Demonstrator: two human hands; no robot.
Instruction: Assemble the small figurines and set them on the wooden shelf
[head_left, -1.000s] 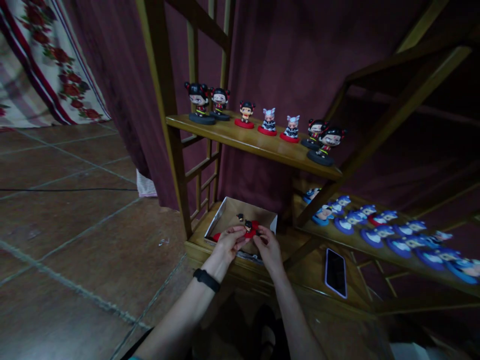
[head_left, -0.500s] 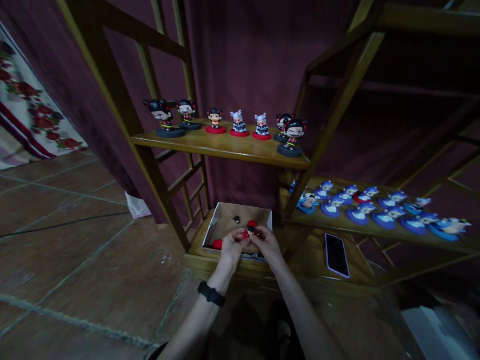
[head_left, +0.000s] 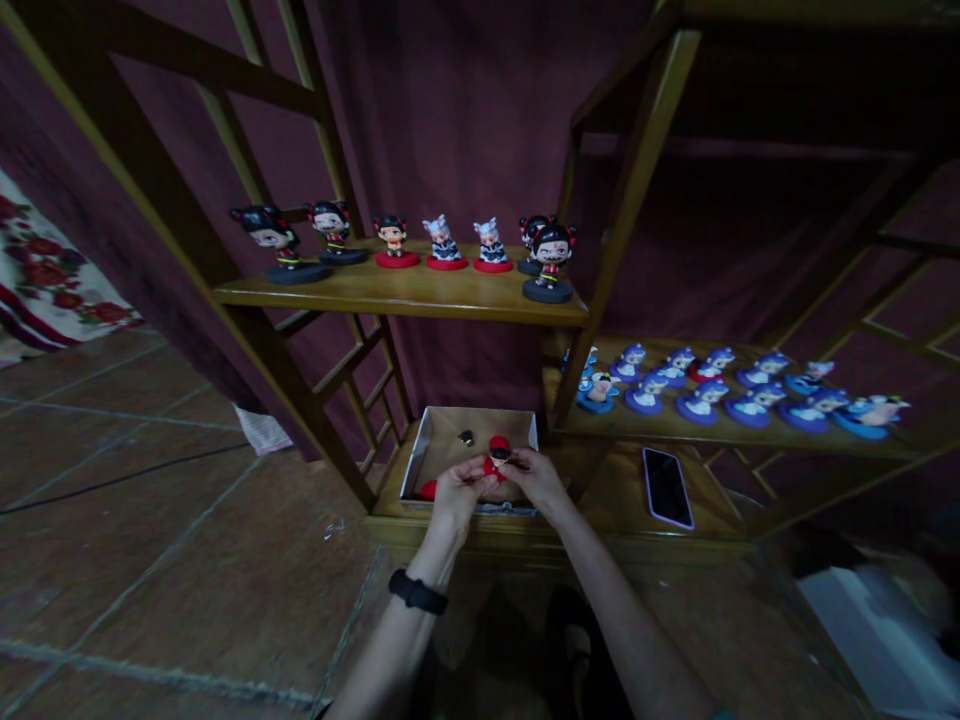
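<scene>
Over a shallow cardboard box (head_left: 442,425), my left hand (head_left: 459,488) and my right hand (head_left: 536,475) meet around a small black-haired figurine (head_left: 499,456) with a red base under it. Fingers of both hands are closed on it, and they partly cover the base. Inside the box lie a small dark figurine piece (head_left: 466,438) and a red round base (head_left: 499,441) just behind the held figurine. Another red round base (head_left: 428,489) shows at the box's front left, partly behind my left hand.
Above the box, a wooden shelf (head_left: 405,295) carries several figurines on red and black bases. A lower shelf at right (head_left: 645,425) holds several blue and purple figurines. A phone (head_left: 667,487) lies right of the box. Wooden uprights frame the space.
The camera view has turned a little, so the shelves sit further left. Both hands still hold the figurine over the box, and more of the red base behind it shows.
</scene>
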